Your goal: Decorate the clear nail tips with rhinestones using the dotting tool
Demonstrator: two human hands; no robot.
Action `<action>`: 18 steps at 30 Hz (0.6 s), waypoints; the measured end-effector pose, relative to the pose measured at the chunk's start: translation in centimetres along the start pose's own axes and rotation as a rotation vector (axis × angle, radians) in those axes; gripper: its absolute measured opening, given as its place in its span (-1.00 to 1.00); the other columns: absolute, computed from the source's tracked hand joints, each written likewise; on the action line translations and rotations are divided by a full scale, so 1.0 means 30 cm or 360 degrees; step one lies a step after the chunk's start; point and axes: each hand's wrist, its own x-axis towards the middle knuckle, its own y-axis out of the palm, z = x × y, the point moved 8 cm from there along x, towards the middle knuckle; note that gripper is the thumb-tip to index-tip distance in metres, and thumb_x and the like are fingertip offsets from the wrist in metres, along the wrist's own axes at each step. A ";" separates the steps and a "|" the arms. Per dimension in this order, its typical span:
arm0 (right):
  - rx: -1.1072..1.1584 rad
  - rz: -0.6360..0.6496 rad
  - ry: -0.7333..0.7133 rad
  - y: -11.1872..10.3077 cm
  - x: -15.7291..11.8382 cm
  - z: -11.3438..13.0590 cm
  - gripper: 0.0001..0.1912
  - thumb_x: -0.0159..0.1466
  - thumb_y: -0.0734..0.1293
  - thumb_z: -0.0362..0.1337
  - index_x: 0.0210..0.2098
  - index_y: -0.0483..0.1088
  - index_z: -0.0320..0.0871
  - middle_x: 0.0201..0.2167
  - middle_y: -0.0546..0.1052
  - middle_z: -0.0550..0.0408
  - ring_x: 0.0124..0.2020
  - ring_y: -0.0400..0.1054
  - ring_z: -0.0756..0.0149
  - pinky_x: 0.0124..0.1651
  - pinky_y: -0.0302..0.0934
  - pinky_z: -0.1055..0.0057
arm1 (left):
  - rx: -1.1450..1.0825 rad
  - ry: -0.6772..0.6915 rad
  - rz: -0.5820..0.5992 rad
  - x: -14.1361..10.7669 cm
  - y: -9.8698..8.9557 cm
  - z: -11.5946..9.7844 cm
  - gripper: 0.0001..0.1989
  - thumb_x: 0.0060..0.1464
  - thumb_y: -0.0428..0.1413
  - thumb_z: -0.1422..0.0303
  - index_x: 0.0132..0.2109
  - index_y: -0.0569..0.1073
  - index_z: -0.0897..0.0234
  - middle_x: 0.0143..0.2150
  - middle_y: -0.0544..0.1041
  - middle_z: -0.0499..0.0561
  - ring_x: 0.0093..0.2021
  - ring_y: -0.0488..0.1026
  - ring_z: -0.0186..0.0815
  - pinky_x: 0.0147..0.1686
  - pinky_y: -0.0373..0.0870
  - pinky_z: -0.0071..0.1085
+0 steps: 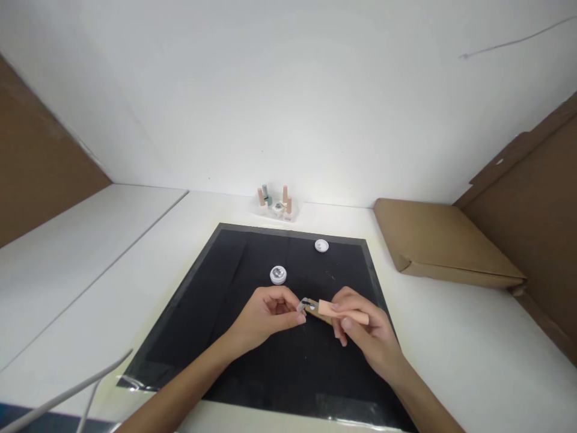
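Over the black mat (193, 313), my left hand (270, 310) pinches a small clear piece (302, 305) between thumb and fingertips. My right hand (363, 325) is closed around a tool with peach handles (343, 312). The tool's metal jaws (312, 304) point left and meet or overlap the clear piece; whether they grip it is too small to tell. Beyond my left hand, a round white container (278, 275) with something silvery in it sits on the mat. A white lid or dish (321, 245) lies farther back to the right.
A clear tray (276, 211) holding several peach, grey and green bottles stands against the white wall. On the right lies a flat brown cardboard box (442, 237). A pale cable (76, 388) crosses the lower left. Brown cardboard panels flank both sides.
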 end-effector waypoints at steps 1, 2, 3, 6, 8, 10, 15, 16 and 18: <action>-0.0023 0.0017 -0.0004 0.001 0.000 0.002 -0.85 0.30 0.31 -0.24 -0.18 0.51 0.06 -0.35 0.33 0.13 -0.52 0.29 0.44 -0.57 0.19 0.49 | -0.0004 0.0003 0.0001 0.001 0.000 0.001 -0.68 -0.24 0.38 0.21 -0.50 0.48 0.35 -0.52 0.49 -0.05 -0.49 0.37 -0.41 -0.45 0.29 -0.46; -0.0045 0.0033 -0.0008 0.002 0.000 0.004 -0.85 0.30 0.31 -0.25 -0.18 0.51 0.06 -0.34 0.34 0.12 -0.52 0.29 0.44 -0.56 0.20 0.48 | -0.0008 0.0004 0.0003 0.001 0.000 0.002 -0.69 -0.24 0.38 0.22 -0.50 0.48 0.35 -0.52 0.49 -0.05 -0.50 0.37 -0.41 -0.45 0.30 -0.46; -0.0064 0.0048 -0.0014 0.004 -0.001 0.006 -0.84 0.29 0.31 -0.26 -0.17 0.51 0.07 -0.33 0.35 0.11 -0.51 0.29 0.44 -0.55 0.20 0.48 | -0.0011 0.0006 0.0007 0.001 0.001 0.002 -0.69 -0.24 0.38 0.22 -0.50 0.48 0.35 -0.52 0.49 -0.05 -0.49 0.37 -0.41 -0.45 0.30 -0.46; -0.0116 0.0087 -0.0036 0.010 0.000 0.013 -0.81 0.29 0.32 -0.30 -0.16 0.52 0.08 -0.32 0.38 0.09 -0.49 0.29 0.43 -0.53 0.21 0.48 | -0.0022 0.0010 0.0022 0.002 0.004 0.003 -0.69 -0.24 0.39 0.23 -0.49 0.48 0.35 -0.50 0.51 -0.04 -0.48 0.39 -0.39 -0.44 0.33 -0.45; -0.0145 0.0104 -0.0048 0.015 0.001 0.018 -0.80 0.28 0.32 -0.31 -0.15 0.52 0.08 -0.33 0.38 0.09 -0.49 0.28 0.43 -0.53 0.21 0.48 | -0.0028 0.0017 0.0030 0.001 0.006 0.001 -0.70 -0.23 0.39 0.24 -0.49 0.48 0.35 -0.49 0.52 -0.04 -0.47 0.40 -0.40 -0.44 0.34 -0.46; -0.0171 0.0107 -0.0054 0.018 0.002 0.022 -0.78 0.28 0.32 -0.32 -0.15 0.53 0.09 -0.33 0.39 0.08 -0.49 0.28 0.43 -0.53 0.21 0.48 | -0.0030 0.0028 0.0035 0.001 0.008 -0.003 -0.70 -0.22 0.38 0.24 -0.49 0.48 0.35 -0.49 0.52 -0.05 -0.47 0.39 -0.40 -0.44 0.34 -0.46; -0.0225 0.0079 -0.0056 0.014 0.007 0.030 -0.77 0.26 0.33 -0.35 -0.18 0.55 0.09 -0.32 0.39 0.08 -0.49 0.26 0.42 -0.54 0.19 0.48 | -0.0004 0.0072 0.0037 -0.001 0.009 -0.017 -0.69 -0.21 0.38 0.22 -0.50 0.47 0.35 -0.49 0.51 -0.04 -0.46 0.40 -0.39 -0.41 0.35 -0.44; -0.0230 0.0068 -0.0055 0.011 0.008 0.030 -0.78 0.26 0.33 -0.35 -0.19 0.55 0.08 -0.32 0.39 0.07 -0.49 0.25 0.42 -0.54 0.18 0.48 | 0.0005 0.0082 0.0035 -0.001 0.008 -0.020 -0.69 -0.21 0.37 0.22 -0.50 0.47 0.35 -0.49 0.50 -0.03 -0.46 0.40 -0.38 -0.41 0.35 -0.43; -0.0228 0.0038 -0.0045 0.003 0.008 0.028 -0.80 0.26 0.33 -0.34 -0.20 0.55 0.06 -0.31 0.38 0.07 -0.50 0.25 0.42 -0.54 0.18 0.48 | 0.0023 0.0106 0.0032 -0.002 0.005 -0.023 -0.70 -0.20 0.37 0.23 -0.49 0.47 0.35 -0.48 0.49 -0.03 -0.46 0.40 -0.38 -0.40 0.35 -0.43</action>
